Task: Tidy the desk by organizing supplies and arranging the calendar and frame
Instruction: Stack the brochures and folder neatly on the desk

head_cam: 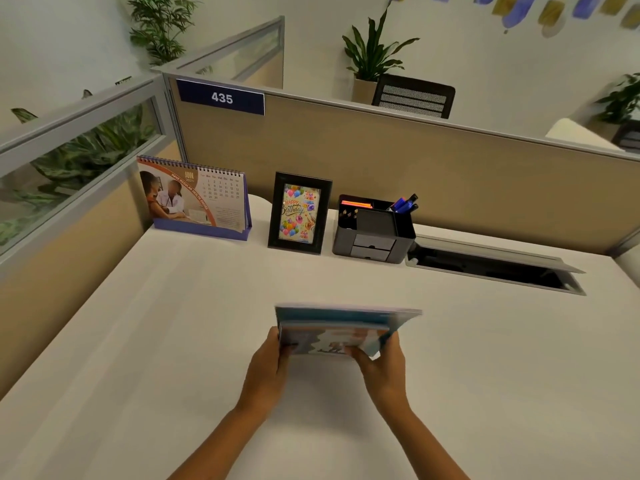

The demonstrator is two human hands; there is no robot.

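A blurred blue booklet or stack of cards [341,327] is held above the middle of the white desk [173,323]. My left hand [268,365] grips its left edge and my right hand [382,367] grips its right lower corner. At the back of the desk a purple desk calendar [197,197] showing JUN stands at the left. A black photo frame [299,213] with a birthday picture stands upright to its right. A dark grey organizer [374,230] with blue markers [405,203] and orange sticky notes [356,204] stands right of the frame.
An open cable tray slot [491,266] with a raised grey lid lies in the desk at the back right. A beige partition [415,157] labelled 435 closes the back, and a glass-topped partition [69,140] closes the left side. Plants and a black chair stand beyond.
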